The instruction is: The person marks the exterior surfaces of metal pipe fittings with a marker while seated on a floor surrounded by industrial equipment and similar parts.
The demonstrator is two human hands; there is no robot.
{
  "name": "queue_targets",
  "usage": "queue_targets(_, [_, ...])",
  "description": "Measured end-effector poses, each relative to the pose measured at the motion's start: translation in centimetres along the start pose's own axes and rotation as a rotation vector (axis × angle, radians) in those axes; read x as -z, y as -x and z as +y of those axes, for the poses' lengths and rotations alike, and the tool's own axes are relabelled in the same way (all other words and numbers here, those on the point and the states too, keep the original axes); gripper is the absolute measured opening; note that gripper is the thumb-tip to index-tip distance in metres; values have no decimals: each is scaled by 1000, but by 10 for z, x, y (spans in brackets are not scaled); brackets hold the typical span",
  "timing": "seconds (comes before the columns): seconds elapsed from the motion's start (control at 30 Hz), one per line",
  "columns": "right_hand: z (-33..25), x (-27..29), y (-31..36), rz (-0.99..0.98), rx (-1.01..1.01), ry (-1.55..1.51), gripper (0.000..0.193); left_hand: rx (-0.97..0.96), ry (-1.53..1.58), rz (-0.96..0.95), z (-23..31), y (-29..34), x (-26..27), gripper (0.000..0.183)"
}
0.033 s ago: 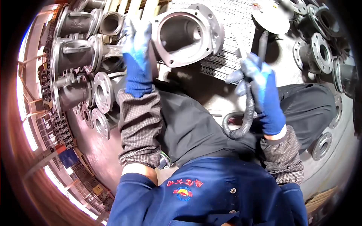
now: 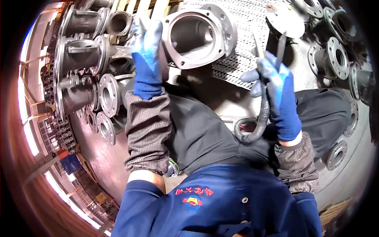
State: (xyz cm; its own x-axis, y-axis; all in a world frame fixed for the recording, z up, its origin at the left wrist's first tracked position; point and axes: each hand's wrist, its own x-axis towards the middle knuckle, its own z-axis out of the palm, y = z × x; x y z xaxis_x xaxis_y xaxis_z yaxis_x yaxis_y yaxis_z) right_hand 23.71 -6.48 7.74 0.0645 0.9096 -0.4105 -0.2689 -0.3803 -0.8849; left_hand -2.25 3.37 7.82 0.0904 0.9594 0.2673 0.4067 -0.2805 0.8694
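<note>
A grey cast-metal pipe fitting (image 2: 175, 59) lies in front of me, with a wide round bore and bolt holes in its flanges. Against its left side rests my left hand (image 2: 146, 51) in a blue glove, fingers stretched away from me. My right hand (image 2: 278, 87), gloved too, is closed around a slim dark tool (image 2: 281, 49) whose far end points up and away. From that grip a black wrapped hose or cable (image 2: 256, 136) curls down toward my lap. The right hand is apart from the fitting, to its right. The palm side of its grip is partly hidden.
Grey flanged castings (image 2: 79, 53) are stacked on the left, and more flanged pipes (image 2: 337, 59) stand on the right. A perforated metal plate (image 2: 244, 39) is beyond the fitting. A pale disc (image 2: 286, 21) sits at the far right. Loose flanges (image 2: 337, 154) lie by my right knee.
My right hand and the tool have shifted slightly right, and the tool's tip has swung a little to the right. The fitting appears slightly shifted right; my left hand still rests against it.
</note>
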Motion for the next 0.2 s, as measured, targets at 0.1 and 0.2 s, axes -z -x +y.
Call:
queue_targets(0.1, [-7,-5,-6,101,122,29,42,149,513,84,2,1,-12,44])
queue_targets(0.2, [-14,-15,-3,48,97,20,43,67,455,60,-9,7,1,52])
